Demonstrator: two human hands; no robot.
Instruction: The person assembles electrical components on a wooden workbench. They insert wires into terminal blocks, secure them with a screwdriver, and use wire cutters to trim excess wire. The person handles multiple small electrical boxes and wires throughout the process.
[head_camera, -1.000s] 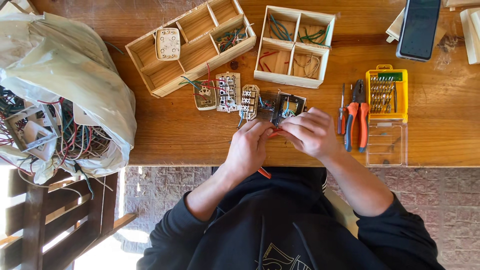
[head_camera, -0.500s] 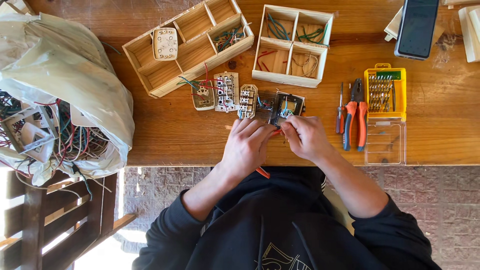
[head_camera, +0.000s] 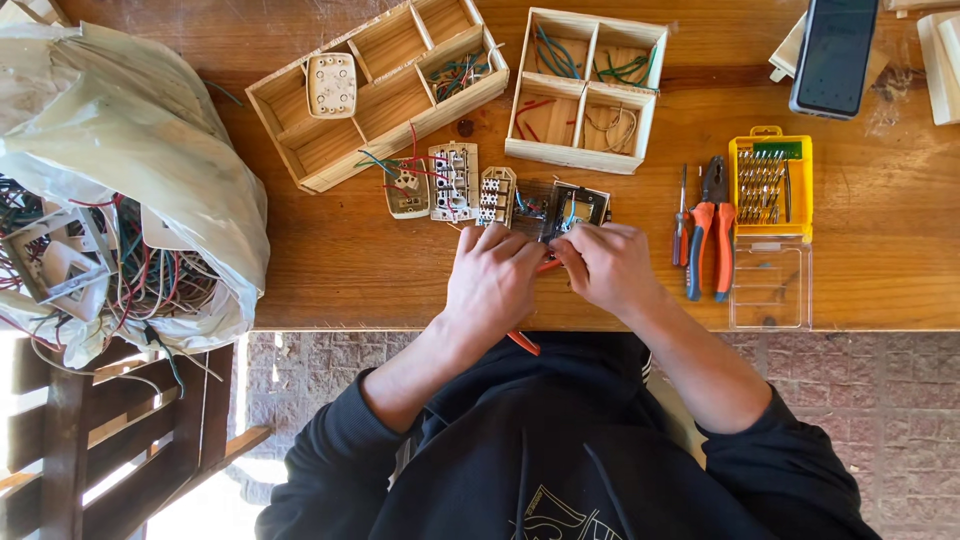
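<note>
My left hand (head_camera: 492, 282) and my right hand (head_camera: 607, 265) meet close together at the front of a wooden table (head_camera: 380, 270). Between them runs a tool with a red-orange handle (head_camera: 524, 343), whose end sticks out below my left wrist; the left hand grips it. My right hand's fingers pinch a dark square switch frame (head_camera: 577, 207) with coloured wires inside. Just left of the frame lie three wired switch modules (head_camera: 455, 182) in a row.
Two partitioned wooden trays (head_camera: 380, 90) (head_camera: 586, 88) with wire offcuts stand at the back. Orange-handled pliers (head_camera: 712, 235), a screwdriver (head_camera: 682, 215), a yellow bit case (head_camera: 770, 185) and a phone (head_camera: 833, 55) sit right. A plastic bag of wired parts (head_camera: 120, 190) fills the left.
Both hands have drawn slightly toward the table's front edge and closer together, still working on the switch frame. Everything else on the table is unmoved.
</note>
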